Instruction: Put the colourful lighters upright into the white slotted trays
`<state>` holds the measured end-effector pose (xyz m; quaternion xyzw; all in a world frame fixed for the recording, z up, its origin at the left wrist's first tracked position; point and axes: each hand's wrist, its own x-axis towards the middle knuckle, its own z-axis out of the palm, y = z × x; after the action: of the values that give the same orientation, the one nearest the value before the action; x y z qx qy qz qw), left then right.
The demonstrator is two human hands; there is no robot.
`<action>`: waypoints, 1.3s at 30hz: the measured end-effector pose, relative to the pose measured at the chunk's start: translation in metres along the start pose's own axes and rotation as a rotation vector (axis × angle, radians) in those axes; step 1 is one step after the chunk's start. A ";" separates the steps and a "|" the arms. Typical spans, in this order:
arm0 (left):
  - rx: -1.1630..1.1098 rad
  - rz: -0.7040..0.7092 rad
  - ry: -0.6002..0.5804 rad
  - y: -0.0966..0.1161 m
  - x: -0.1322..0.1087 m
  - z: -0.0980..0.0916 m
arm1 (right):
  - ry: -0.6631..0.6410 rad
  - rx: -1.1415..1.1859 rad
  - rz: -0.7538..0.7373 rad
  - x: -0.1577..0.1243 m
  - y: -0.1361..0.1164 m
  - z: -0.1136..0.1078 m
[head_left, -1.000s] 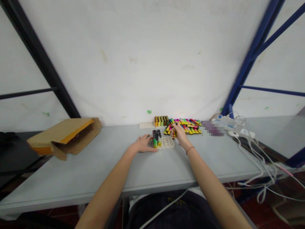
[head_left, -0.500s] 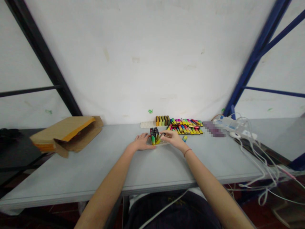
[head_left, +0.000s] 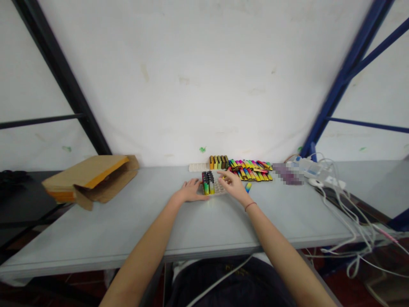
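Observation:
My left hand [head_left: 190, 191] lies flat on the table with its fingers spread, thumb along the near left corner of a pale tray with round holes [head_left: 218, 187]. Lighters [head_left: 208, 183] stand upright in rows in the left part of that tray, with dark tops and coloured bodies. Over the tray's right side hovers my right hand [head_left: 235, 186], fingers apart, with no lighter visible in them. It hides the tray's right end. A loose blue and yellow lighter [head_left: 248, 186] lies just right of that hand.
Behind the hands are a block of upright lighters [head_left: 219, 162], an unfilled pale tray [head_left: 198, 167] and a pile of colourful lighters [head_left: 251, 169]. An open cardboard box [head_left: 91, 177] lies left. White cables [head_left: 345, 204] and a power strip [head_left: 311, 167] are right.
The lighter that my right hand held tilted over the tray now stands upright among the others. My right hand has let go and drawn slightly right, showing bare holes.

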<state>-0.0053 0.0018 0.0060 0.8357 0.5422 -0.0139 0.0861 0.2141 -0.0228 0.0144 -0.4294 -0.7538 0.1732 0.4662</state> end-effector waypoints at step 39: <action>-0.003 0.001 -0.014 0.003 -0.003 -0.004 | -0.312 -0.565 0.415 -0.006 0.053 -0.050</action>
<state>-0.0044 -0.0011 0.0107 0.8357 0.5413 -0.0188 0.0913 0.2842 -0.0042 0.0014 -0.6529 -0.7307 0.1129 0.1642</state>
